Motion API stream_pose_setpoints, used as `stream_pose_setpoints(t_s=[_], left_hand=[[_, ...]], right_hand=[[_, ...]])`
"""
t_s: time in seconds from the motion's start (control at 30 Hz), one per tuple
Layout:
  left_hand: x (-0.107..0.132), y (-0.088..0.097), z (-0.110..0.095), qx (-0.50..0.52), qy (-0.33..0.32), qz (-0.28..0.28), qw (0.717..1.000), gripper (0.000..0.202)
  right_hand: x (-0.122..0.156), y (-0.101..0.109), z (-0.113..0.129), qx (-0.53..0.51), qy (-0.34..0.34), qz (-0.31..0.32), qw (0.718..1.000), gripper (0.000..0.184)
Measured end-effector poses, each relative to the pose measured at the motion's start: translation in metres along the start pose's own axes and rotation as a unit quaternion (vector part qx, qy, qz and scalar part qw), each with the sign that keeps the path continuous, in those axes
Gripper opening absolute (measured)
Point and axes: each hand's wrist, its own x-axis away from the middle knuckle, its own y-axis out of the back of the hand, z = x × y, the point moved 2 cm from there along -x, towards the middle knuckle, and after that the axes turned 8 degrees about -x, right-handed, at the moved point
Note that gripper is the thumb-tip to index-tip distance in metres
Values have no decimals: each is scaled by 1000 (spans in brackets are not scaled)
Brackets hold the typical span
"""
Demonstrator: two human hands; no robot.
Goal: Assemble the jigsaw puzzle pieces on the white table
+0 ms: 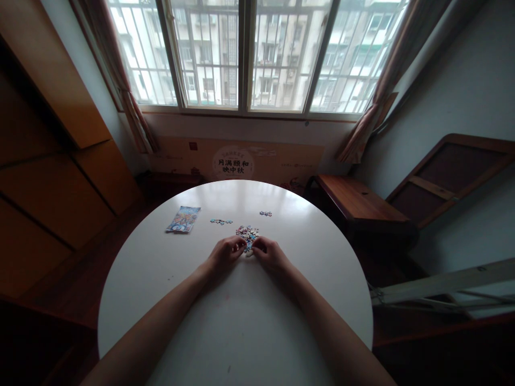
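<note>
A small heap of jigsaw puzzle pieces (pixel 246 231) lies on the white round table (pixel 241 332). At its near edge my left hand (pixel 226 252) is closed, thumb and fingertips pinched together. My right hand (pixel 272 254) faces it from the other side, its fingers curled in a pinch too. Between the two sets of fingertips shows a light blue jigsaw piece (pixel 248 248), which both hands seem to grip. The fingertips partly cover it.
Beyond the heap lie a left cluster of jigsaw pieces (pixel 221 221) and a smaller right cluster (pixel 265 214). A colourful printed packet or sheet (pixel 184 220) rests at the table's left. A wooden bench (pixel 362 198) stands past the table on the right, below the barred window (pixel 281 59).
</note>
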Motion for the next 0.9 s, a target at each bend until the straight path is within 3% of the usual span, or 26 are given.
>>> stream_pose_setpoints(t_s=[0.9], left_hand=[[0, -1, 2, -5, -8, -5, 1000, 13]], right_hand=[[0, 1, 0, -16, -7, -7, 1000, 13]])
